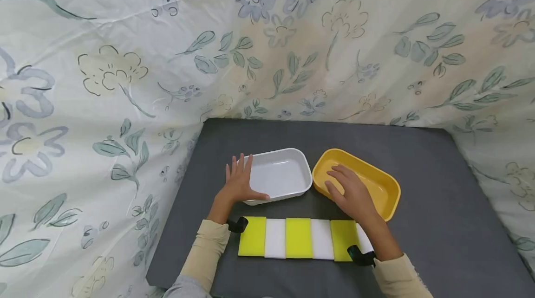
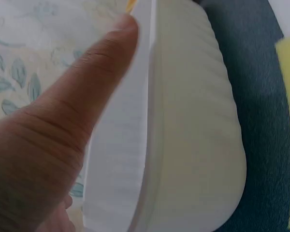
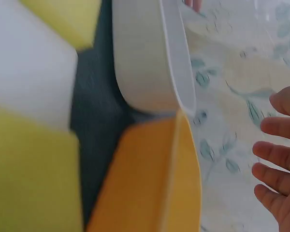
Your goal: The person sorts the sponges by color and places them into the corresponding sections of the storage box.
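Note:
A white rectangular tray [image 1: 281, 175] lies on the dark table, and a yellow tray [image 1: 379, 185] is at its right, their near corners close together. At the white tray's left end is my left hand [image 1: 238, 185], fingers spread and thumb along the near rim. The left wrist view shows that straight thumb [image 2: 99, 65] over the tray's side wall [image 2: 198, 121]. Over the yellow tray hovers my right hand [image 1: 353, 194], its fingers loosely spread and holding nothing. In the right wrist view its fingers [image 3: 278, 150] are apart from the yellow tray's rim.
Nearer to me, a row of flat yellow and white rectangular pieces [image 1: 298, 238] lies side by side between my forearms. The right forearm covers part of the row's right end. Floral cloth [image 1: 167, 80] hangs behind and beside the dark table [image 1: 439, 196].

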`<move>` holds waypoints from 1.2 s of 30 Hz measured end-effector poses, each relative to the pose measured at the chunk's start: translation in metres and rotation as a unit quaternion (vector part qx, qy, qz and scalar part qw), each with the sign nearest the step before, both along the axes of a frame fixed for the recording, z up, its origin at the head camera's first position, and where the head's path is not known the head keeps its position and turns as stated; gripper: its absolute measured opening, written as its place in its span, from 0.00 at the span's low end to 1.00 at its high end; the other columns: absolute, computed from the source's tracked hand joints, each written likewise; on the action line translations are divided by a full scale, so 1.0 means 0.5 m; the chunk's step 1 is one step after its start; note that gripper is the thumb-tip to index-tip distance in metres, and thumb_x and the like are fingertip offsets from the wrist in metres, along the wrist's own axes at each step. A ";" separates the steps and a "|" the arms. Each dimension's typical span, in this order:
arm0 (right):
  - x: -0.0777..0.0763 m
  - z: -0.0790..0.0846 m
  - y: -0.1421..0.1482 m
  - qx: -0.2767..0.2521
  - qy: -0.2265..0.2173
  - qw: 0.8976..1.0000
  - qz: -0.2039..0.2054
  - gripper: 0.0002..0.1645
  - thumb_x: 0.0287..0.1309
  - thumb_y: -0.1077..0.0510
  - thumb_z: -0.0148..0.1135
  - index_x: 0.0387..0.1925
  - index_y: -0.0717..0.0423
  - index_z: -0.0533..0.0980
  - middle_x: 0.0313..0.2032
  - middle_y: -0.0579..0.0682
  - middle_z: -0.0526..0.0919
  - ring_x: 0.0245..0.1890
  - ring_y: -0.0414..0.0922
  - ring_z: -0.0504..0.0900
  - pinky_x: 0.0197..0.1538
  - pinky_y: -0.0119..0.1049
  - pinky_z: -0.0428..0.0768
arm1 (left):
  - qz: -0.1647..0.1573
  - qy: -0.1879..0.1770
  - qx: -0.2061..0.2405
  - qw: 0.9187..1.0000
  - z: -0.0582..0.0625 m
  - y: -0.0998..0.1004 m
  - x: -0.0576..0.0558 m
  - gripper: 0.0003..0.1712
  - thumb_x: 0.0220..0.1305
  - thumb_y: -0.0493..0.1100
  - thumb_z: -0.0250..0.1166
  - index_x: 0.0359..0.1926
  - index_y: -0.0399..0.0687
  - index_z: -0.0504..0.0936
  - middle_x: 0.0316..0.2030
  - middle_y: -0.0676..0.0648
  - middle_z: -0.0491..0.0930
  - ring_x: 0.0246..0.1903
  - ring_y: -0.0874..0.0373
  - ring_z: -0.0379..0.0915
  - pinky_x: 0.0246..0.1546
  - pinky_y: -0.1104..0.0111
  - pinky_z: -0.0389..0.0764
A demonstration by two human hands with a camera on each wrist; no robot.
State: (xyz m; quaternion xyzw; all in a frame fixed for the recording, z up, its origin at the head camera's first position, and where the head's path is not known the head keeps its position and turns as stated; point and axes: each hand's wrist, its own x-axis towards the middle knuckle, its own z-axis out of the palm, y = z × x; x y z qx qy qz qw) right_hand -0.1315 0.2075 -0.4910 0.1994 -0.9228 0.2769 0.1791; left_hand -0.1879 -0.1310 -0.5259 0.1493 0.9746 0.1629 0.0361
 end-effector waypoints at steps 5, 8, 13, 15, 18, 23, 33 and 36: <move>0.019 -0.017 -0.056 -0.010 0.016 0.999 0.034 0.19 0.50 0.51 0.65 0.44 0.52 0.78 0.42 0.46 0.78 0.44 0.43 0.73 0.44 0.42 0.74 | 0.010 -0.038 -0.009 0.999 -0.004 -0.006 -0.009 0.81 0.18 0.83 0.61 0.70 0.49 0.35 0.68 0.40 0.29 0.65 0.43 0.20 0.60 0.46 0.35; 0.035 -0.035 -0.093 -0.009 0.016 0.998 0.062 0.18 0.49 0.50 0.65 0.43 0.50 0.78 0.41 0.44 0.78 0.42 0.40 0.74 0.43 0.39 0.75 | 0.015 -0.047 -0.005 0.999 -0.005 -0.005 -0.009 0.82 0.18 0.82 0.63 0.70 0.46 0.37 0.68 0.40 0.29 0.66 0.43 0.23 0.60 0.47 0.35; 0.063 -0.057 -0.151 0.018 -0.009 0.993 0.118 0.18 0.51 0.47 0.63 0.44 0.47 0.78 0.43 0.41 0.77 0.44 0.38 0.74 0.44 0.37 0.75 | 0.023 -0.053 0.005 0.998 -0.007 -0.005 -0.010 0.83 0.17 0.80 0.65 0.70 0.42 0.37 0.69 0.40 0.30 0.66 0.44 0.24 0.61 0.50 0.37; 0.072 -0.063 -0.169 0.042 -0.034 0.989 0.140 0.20 0.51 0.45 0.62 0.45 0.47 0.77 0.44 0.42 0.76 0.45 0.39 0.73 0.45 0.37 0.75 | 0.026 -0.057 0.014 0.998 -0.009 -0.007 -0.012 0.84 0.17 0.80 0.66 0.69 0.42 0.36 0.69 0.41 0.30 0.66 0.46 0.23 0.62 0.51 0.38; 0.080 -0.070 -0.191 0.079 -0.078 0.979 0.174 0.25 0.50 0.40 0.62 0.47 0.50 0.77 0.47 0.44 0.75 0.49 0.41 0.72 0.48 0.39 0.73 | 0.028 -0.058 0.029 0.997 -0.013 -0.010 -0.015 0.84 0.16 0.79 0.66 0.70 0.43 0.35 0.69 0.43 0.28 0.66 0.49 0.21 0.61 0.50 0.40; 0.087 -0.084 -0.216 0.132 -0.126 0.958 0.222 0.34 0.44 0.36 0.64 0.49 0.52 0.75 0.51 0.50 0.74 0.56 0.48 0.68 0.57 0.49 0.63 | 0.029 -0.058 0.034 0.997 -0.018 -0.014 -0.015 0.84 0.16 0.80 0.65 0.70 0.45 0.34 0.69 0.46 0.26 0.66 0.50 0.20 0.61 0.50 0.42; 0.101 -0.123 -0.228 0.197 -0.163 0.940 0.225 0.44 0.30 0.29 0.67 0.49 0.46 0.69 0.55 0.52 0.69 0.60 0.58 0.60 0.55 0.66 0.49 | 0.022 -0.056 0.050 0.997 -0.026 -0.015 -0.015 0.83 0.16 0.80 0.66 0.70 0.47 0.35 0.69 0.46 0.26 0.66 0.50 0.19 0.60 0.47 0.44; 0.106 -0.128 -0.231 0.195 -0.161 0.943 0.218 0.46 0.27 0.30 0.70 0.48 0.46 0.68 0.55 0.53 0.68 0.61 0.58 0.58 0.55 0.68 0.45 | 0.024 -0.056 0.052 0.997 -0.026 -0.015 -0.017 0.83 0.15 0.81 0.65 0.70 0.49 0.35 0.69 0.46 0.26 0.66 0.50 0.18 0.59 0.46 0.46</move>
